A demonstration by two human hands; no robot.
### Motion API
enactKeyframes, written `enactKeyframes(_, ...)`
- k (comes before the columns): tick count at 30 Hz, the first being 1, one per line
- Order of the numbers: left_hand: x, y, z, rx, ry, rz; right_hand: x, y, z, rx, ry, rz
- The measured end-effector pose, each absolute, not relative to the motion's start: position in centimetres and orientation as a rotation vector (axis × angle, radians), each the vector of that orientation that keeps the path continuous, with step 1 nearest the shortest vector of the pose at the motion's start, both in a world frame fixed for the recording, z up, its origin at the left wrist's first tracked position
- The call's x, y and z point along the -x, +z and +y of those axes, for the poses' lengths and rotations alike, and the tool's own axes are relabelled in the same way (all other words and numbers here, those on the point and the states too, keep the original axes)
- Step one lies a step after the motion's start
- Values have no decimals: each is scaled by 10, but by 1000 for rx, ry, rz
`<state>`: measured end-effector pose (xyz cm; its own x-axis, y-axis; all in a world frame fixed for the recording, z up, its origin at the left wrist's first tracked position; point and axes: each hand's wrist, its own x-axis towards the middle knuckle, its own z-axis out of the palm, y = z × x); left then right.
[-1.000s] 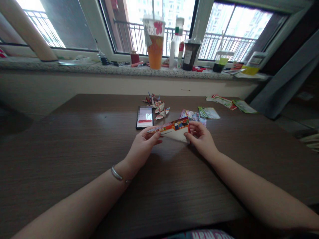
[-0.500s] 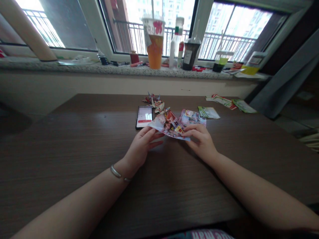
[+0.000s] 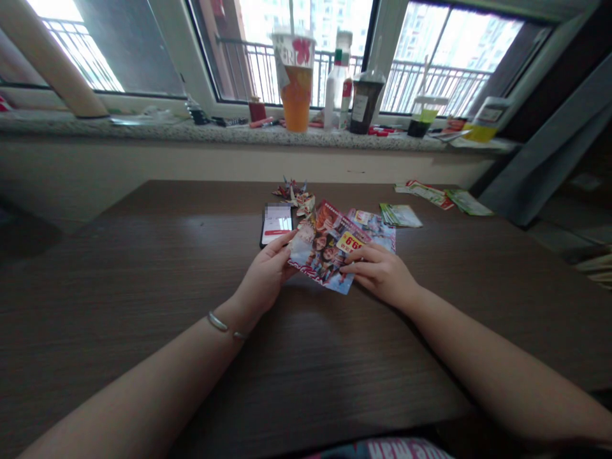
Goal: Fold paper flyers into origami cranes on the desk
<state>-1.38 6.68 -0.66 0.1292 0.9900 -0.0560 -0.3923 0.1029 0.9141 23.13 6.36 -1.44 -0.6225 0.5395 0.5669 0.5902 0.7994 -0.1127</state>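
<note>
While both forearms lie over the brown table (image 3: 143, 255), the left hand (image 3: 264, 278), with a bracelet (image 3: 217, 322) on its wrist, grips the left edge of a colourful printed sheet (image 3: 322, 252). The right hand (image 3: 381, 274) pinches the sheet's right edge between thumb and fingers. The sheet is between the two hands, printed side up, low over the middle of the table; I cannot tell whether its near corner touches the wood.

Just beyond the left hand lies a phone (image 3: 276, 224), screen up. Behind the sheet is a small pile of folded paper cranes (image 3: 293, 191), and to their right a stack of similar sheets (image 3: 380, 224). A bundle of green leaflets (image 3: 400, 215) lies farther right. On the windowsill (image 3: 143, 131) stand an orange drink cup (image 3: 296, 83), a bottle (image 3: 337, 80) and a dark drink cup (image 3: 363, 102).
</note>
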Motion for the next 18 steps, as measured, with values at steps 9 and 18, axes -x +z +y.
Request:
enactKeyframes(9, 23, -15, 70, -1332, 1125, 933, -232, -14, 65, 791, 252, -2472)
enactKeyframes(18, 25, -27, 72, -1705, 1039, 1105, -230, -13, 66, 673, 415, -2437)
